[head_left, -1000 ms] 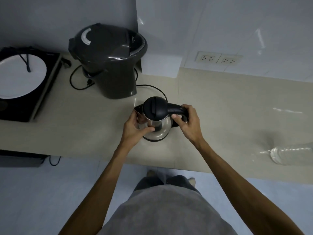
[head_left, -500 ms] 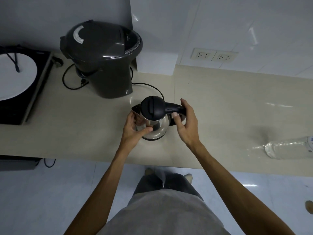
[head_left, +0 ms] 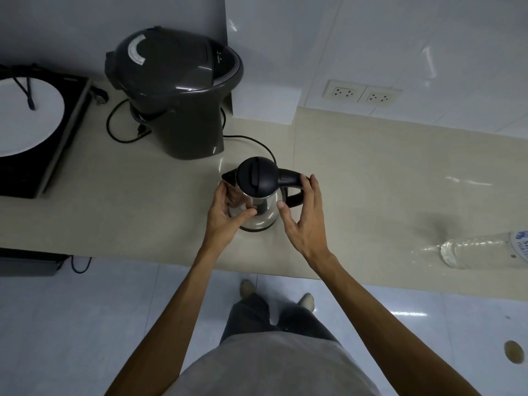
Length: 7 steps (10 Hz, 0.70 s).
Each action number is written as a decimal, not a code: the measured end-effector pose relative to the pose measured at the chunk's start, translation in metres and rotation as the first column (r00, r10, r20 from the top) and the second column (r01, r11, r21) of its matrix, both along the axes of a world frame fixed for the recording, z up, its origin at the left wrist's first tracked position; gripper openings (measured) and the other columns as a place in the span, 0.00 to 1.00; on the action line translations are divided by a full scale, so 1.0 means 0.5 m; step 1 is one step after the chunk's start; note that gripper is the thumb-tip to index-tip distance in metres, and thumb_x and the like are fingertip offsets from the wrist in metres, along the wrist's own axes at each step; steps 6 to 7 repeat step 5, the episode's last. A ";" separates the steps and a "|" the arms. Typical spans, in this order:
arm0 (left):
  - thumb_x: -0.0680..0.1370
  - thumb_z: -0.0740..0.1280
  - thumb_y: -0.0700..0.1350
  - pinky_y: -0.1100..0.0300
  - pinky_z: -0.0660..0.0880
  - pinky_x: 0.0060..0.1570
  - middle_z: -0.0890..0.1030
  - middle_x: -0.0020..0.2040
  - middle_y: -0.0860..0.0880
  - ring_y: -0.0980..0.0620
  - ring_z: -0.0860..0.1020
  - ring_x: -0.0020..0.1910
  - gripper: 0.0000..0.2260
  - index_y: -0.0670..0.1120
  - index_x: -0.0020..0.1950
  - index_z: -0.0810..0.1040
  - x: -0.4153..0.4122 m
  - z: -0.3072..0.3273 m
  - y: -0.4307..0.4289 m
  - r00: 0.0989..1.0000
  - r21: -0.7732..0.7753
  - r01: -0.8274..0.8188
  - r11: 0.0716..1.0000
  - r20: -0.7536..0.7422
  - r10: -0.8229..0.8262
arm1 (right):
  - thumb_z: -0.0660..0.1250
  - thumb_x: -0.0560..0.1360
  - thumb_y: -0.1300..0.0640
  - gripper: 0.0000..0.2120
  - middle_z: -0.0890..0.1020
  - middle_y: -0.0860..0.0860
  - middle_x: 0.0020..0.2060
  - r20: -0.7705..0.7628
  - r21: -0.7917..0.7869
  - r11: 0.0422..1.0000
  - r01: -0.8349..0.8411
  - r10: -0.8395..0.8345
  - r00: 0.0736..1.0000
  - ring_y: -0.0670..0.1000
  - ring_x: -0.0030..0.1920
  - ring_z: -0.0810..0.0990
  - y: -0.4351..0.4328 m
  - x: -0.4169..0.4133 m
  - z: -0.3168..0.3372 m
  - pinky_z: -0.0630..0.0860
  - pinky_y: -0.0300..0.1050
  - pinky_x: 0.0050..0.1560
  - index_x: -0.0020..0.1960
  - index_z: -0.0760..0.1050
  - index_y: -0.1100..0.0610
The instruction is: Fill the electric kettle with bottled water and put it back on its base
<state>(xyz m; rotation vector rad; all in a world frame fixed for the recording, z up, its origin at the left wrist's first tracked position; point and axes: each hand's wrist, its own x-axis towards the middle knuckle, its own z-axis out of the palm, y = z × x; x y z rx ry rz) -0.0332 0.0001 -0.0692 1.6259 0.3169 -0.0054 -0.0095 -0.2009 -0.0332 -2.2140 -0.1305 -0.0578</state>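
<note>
- Electric kettle (head_left: 258,195): steel body, black lid shut, upright on the beige counter (head_left: 371,178), near the front edge, roughly mid-frame; spout to the left, black handle (head_left: 291,185) to the right.
- Base under the kettle: only a dark rim at the bottom visible; seating on it not clear from above.
- Left hand (head_left: 225,214): cupped against the kettle's left side below the spout, thumb laid across the steel front, fingers wrapped round the far side; grasping the body.
- Right hand (head_left: 305,221): spread loose beside the handle, fingers extended and apart, fingertips (head_left: 310,182) just touching or just off the handle's outer curve, thumb tip close to the steel wall; released, not gripping.
- Water bottle (head_left: 485,251): clear plastic, lying on its side at the counter's right edge, partly cut by the frame, well apart from the kettle; blue-printed label at the far right; cap end not in view.
- Black cord (head_left: 251,140): curving from behind the kettle toward the back left.
- Large dark grey appliance (head_left: 174,92): behind and left of the kettle, lid closed, own cord looped at its left foot.
- Black cooktop (head_left: 54,150) with a white plate (head_left: 25,121) on it, far left.
- Double wall socket (head_left: 361,94) on the white tiles behind, nothing plugged in.
- Below the counter: grey shirt, dark trousers, feet on a pale floor.
</note>
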 end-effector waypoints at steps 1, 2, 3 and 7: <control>0.72 0.79 0.38 0.52 0.74 0.71 0.83 0.58 0.64 0.59 0.80 0.62 0.38 0.58 0.77 0.69 0.000 -0.005 -0.003 1.000 0.008 0.002 1.000 -0.018 -0.002 | 0.70 0.80 0.47 0.37 0.57 0.61 0.82 0.013 0.010 1.000 0.015 -0.015 1.000 0.55 0.83 0.54 0.001 0.000 -0.002 0.59 0.52 0.81 0.81 0.58 0.57; 0.71 0.80 0.43 0.46 0.75 0.72 0.82 0.61 0.60 0.52 0.80 0.65 0.40 0.54 0.80 0.67 -0.001 -0.003 0.000 1.000 0.012 0.008 1.000 -0.025 -0.008 | 0.72 0.78 0.45 0.39 0.57 0.62 0.81 0.033 -0.025 1.000 -0.017 0.018 0.999 0.57 0.83 0.53 -0.001 0.001 -0.010 0.59 0.54 0.80 0.81 0.58 0.55; 0.71 0.81 0.46 0.42 0.75 0.72 0.81 0.65 0.54 0.46 0.79 0.68 0.38 0.59 0.78 0.69 -0.002 0.005 -0.003 1.000 0.054 0.009 0.998 -0.015 -0.008 | 0.71 0.78 0.42 0.41 0.55 0.62 0.82 0.024 -0.069 0.997 -0.039 0.041 0.999 0.58 0.83 0.52 -0.006 0.003 -0.017 0.59 0.53 0.79 0.82 0.56 0.53; 0.73 0.80 0.43 0.51 0.75 0.72 0.81 0.65 0.60 0.60 0.79 0.67 0.39 0.57 0.79 0.66 -0.010 0.026 -0.008 1.000 0.140 0.003 0.990 0.015 -0.005 | 0.68 0.78 0.38 0.41 0.56 0.63 0.81 0.036 -0.143 0.979 -0.147 0.153 0.988 0.61 0.82 0.54 -0.038 0.008 -0.001 0.61 0.62 0.78 0.82 0.55 0.50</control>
